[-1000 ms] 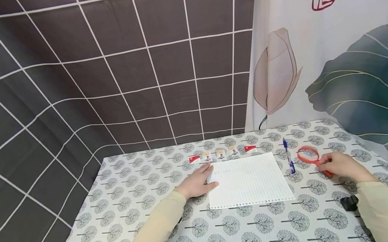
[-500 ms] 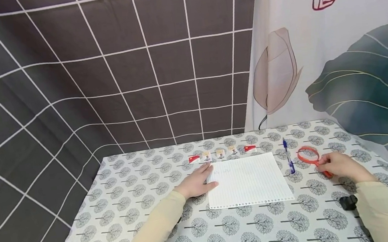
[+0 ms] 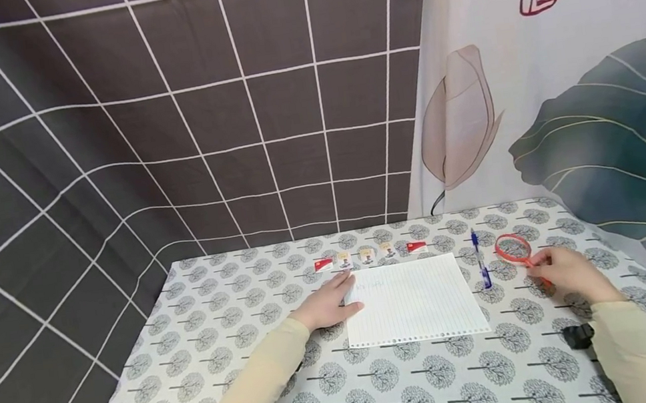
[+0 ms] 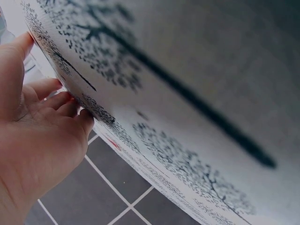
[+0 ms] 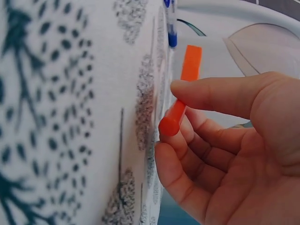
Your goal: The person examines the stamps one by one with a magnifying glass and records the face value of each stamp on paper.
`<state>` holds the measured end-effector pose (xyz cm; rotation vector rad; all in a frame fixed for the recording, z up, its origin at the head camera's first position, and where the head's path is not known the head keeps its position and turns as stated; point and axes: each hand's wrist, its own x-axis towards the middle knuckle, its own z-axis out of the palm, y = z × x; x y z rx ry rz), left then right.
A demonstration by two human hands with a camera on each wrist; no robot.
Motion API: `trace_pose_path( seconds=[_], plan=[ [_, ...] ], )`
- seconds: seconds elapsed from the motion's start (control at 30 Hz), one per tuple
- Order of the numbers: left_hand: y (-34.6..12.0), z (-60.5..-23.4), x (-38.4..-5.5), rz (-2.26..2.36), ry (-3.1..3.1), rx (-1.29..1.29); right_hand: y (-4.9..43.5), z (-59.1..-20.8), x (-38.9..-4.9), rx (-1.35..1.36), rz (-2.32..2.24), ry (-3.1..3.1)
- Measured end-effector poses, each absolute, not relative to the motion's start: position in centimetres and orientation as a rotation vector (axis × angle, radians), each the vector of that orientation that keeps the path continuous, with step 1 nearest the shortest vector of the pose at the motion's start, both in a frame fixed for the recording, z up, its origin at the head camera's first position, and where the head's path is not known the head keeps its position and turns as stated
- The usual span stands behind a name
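My right hand (image 3: 571,275) pinches the handle of a red-orange magnifying glass (image 3: 523,262) between thumb and fingers, on the right of the table. Its round lens points up and left, away from the hand. Close up in the right wrist view, the orange handle (image 5: 190,70) runs between the thumb and the curled fingers, with its rounded end toward the camera. On the left edge of a lined sheet of paper (image 3: 417,307) rests my left hand (image 3: 325,305), fingers extended. Faint writing shows near the sheet's top left.
A blue pen (image 3: 481,259) lies between the paper and the magnifying glass. Behind the sheet is a row of small items: a red-and-white card (image 3: 323,266), several little stamp-like pictures (image 3: 367,258) and another red-and-white card (image 3: 417,247). A tree-patterned cloth (image 3: 217,376) covers the table.
The magnifying glass has shifted slightly in my right hand, its lens ring lifting and turning a little. The left hand and the paper stay where they were.
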<state>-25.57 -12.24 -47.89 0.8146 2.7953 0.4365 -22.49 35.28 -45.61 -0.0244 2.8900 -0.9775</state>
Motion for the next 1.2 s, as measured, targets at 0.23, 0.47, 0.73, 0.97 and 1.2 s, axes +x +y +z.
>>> trace_pose_path(
  seconds=[0.23, 0.47, 0.73, 0.97, 1.2],
  plan=[
    [-12.3, -47.7, -25.5, 0.421, 2.797, 0.831, 35.1, -45.0, -22.4, -0.016, -0.993, 2.920],
    [-12.2, -47.5, -25.7, 0.354, 2.851, 0.874, 34.5, -44.8, -22.7, -0.027, -1.019, 2.922],
    [-11.5, -47.3, -26.4, 0.126, 2.996, 0.984, 33.4, -43.9, -23.2, -0.086, -1.046, 2.924],
    [-11.6, -47.2, -27.7, -0.003, 3.038, 0.967, 32.1, -43.0, -23.9, -0.168, -1.063, 2.954],
    [-11.2, -46.9, -29.0, -0.062, 3.041, 0.997, 30.5, -42.9, -24.6, -0.245, -1.097, 2.953]
  ],
)
